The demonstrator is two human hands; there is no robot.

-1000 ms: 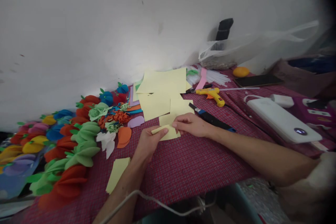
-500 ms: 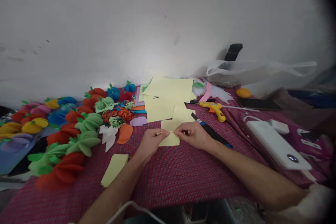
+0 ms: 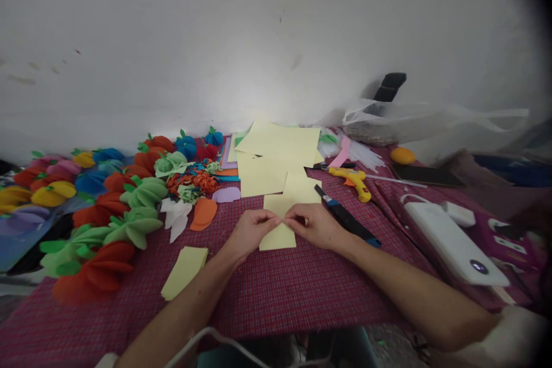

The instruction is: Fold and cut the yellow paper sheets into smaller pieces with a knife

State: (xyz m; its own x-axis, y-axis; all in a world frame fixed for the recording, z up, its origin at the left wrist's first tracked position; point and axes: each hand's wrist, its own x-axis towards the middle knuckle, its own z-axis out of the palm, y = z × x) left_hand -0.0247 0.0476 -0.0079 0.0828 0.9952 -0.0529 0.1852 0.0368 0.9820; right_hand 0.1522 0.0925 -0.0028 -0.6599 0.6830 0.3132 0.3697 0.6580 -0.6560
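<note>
1. Pinching a small yellow piece [image 3: 278, 240] are the left hand [image 3: 250, 234] and the right hand [image 3: 318, 225]. If the meeting fingertips are the centre of the clock, this piece spreads toward 6 o'clock, over the checked cloth [image 3: 314, 293].
2. The left hand comes from about 8 o'clock, the right from about 4 o'clock. In both, thumb and index finger make a narrow grip, holding the piece at its upper edge. How much edge is between the fingers I cannot tell, because they hide it.
3. In my judgement, the piece is very light, thin and flexible; whether it is paper or felt is not clear. It is probably not slippery, but it may crease or tear from a strong pull.
4. The best hold seems to be at the edge, with fingertips only, close together, so that the sheet does not buckle.
5. Around it, a yellow stack [image 3: 184, 270] lies at 8 o'clock, large yellow sheets [image 3: 284, 146] at 12, a yellow glue gun [image 3: 353, 180] at 2, and a black-and-blue tool [image 3: 350, 217] at 3.
</note>
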